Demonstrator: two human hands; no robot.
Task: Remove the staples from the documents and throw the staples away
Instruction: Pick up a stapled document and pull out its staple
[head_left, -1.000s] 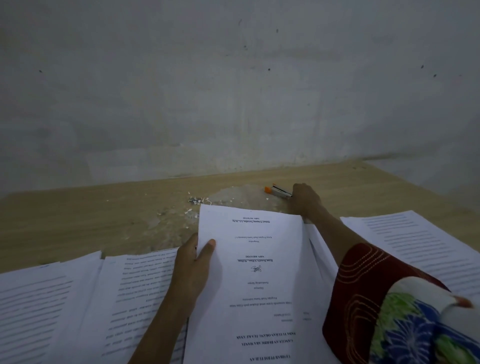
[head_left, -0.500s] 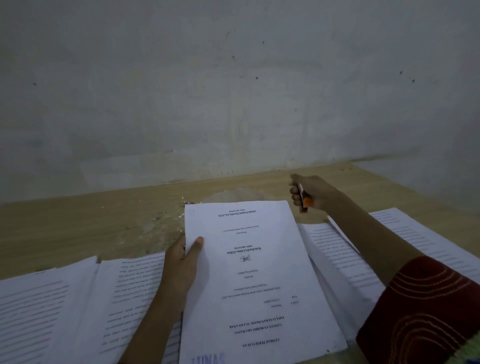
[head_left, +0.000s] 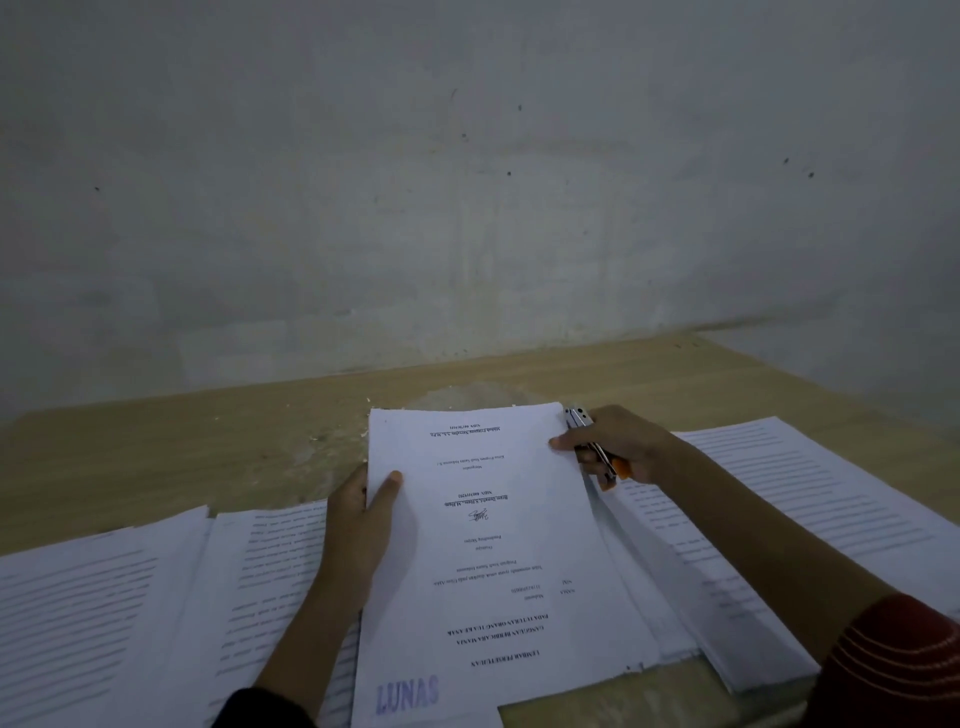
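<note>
Both our forearms (head_left: 753, 525) are bare. Below our left hand (head_left: 358, 525), at the bottom edge of the frame, the end of a dark sleeve cuff (head_left: 262, 709) shows. Below our right hand (head_left: 626, 447), in the lower right corner, our red sleeve (head_left: 893, 670) is a deep shade crossed by thin, curved, lighter red stitched lines

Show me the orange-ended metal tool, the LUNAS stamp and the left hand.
orange-ended metal tool (head_left: 578, 417): head view, on its bare metal tip.
LUNAS stamp (head_left: 407, 695): head view, on the blue letters.
left hand (head_left: 358, 525): head view, on its back.
</note>
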